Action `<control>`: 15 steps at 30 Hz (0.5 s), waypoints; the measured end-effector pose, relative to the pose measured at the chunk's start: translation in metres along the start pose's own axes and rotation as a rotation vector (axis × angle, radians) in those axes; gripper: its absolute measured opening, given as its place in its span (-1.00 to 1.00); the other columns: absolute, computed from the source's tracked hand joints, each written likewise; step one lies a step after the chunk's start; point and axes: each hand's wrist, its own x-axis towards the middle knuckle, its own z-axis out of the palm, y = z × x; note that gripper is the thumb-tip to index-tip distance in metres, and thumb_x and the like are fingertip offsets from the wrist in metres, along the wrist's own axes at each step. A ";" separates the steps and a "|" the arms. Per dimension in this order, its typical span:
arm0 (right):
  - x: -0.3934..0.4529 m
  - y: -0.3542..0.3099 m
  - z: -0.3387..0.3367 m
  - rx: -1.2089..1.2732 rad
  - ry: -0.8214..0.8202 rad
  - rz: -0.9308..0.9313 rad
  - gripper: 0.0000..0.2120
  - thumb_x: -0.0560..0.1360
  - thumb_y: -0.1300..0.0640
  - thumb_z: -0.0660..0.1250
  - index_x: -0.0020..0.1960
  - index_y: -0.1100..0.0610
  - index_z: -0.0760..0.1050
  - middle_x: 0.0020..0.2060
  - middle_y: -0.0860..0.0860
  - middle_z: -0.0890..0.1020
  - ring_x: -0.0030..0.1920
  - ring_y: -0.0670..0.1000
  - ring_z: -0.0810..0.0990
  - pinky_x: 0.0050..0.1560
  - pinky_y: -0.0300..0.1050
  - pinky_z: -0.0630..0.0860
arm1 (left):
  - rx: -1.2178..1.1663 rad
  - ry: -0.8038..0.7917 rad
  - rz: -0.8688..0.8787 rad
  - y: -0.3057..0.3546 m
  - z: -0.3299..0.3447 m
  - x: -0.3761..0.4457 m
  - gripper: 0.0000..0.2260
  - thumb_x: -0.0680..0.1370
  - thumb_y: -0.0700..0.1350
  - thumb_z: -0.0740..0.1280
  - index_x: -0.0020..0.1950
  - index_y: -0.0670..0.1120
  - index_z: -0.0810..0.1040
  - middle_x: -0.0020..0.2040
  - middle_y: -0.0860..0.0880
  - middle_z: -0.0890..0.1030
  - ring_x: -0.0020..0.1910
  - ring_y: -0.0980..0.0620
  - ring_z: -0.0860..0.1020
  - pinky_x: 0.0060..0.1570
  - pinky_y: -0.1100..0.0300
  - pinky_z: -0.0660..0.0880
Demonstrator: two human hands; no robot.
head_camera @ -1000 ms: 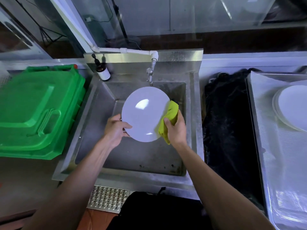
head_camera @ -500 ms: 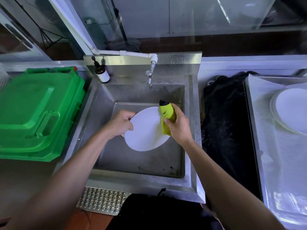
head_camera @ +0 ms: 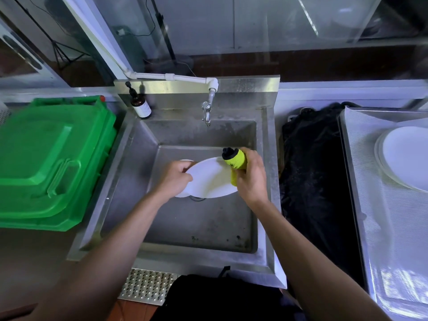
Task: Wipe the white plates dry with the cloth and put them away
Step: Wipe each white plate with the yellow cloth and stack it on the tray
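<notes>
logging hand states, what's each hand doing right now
Left hand: grips the left edge of the round white plate over the sink.
Right hand: grips the bunched yellow-green cloth against the plate.

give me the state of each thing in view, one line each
white plate: tilted over the sink, gripped at its left edge
left hand: grips the plate
right hand: grips the cloth
yellow-green cloth: bunched against the plate's right edge
tap: no water running
green bin: lid closed
stacked plates: on the right counter

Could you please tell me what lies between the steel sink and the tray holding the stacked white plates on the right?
In the head view, a black cloth-like mass fills the gap between the sink and the tray bearing the stacked plates.
</notes>
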 end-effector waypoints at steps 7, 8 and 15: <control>0.003 -0.004 -0.011 -0.082 0.175 -0.069 -0.54 0.39 0.43 0.27 0.25 0.15 0.49 0.01 0.06 0.53 0.01 0.05 0.38 0.05 0.09 0.39 | -0.443 0.092 -0.459 -0.029 0.009 -0.016 -0.72 0.52 0.08 0.34 0.05 -0.08 0.69 0.07 0.00 0.74 0.13 -0.02 0.65 0.22 -0.04 0.46; 0.004 -0.004 -0.012 -0.089 0.189 -0.086 -0.53 0.37 0.44 0.28 0.25 0.15 0.49 0.01 0.06 0.53 0.01 0.04 0.37 0.03 0.08 0.38 | -0.533 0.020 -0.541 -0.034 0.009 -0.016 -0.60 0.57 0.16 0.26 0.14 -0.12 0.67 0.09 -0.06 0.74 0.12 -0.07 0.68 0.26 -0.09 0.47; 0.000 -0.006 0.000 -0.212 0.221 -0.261 -0.50 0.32 0.49 0.36 0.23 0.23 0.54 0.06 0.10 0.56 0.02 0.12 0.44 0.02 -0.08 0.22 | -1.037 -0.107 -0.602 0.001 0.018 -0.007 -0.33 0.56 0.33 0.31 0.24 -0.29 0.53 0.12 -0.25 0.70 0.04 -0.27 0.70 -0.05 -0.15 0.66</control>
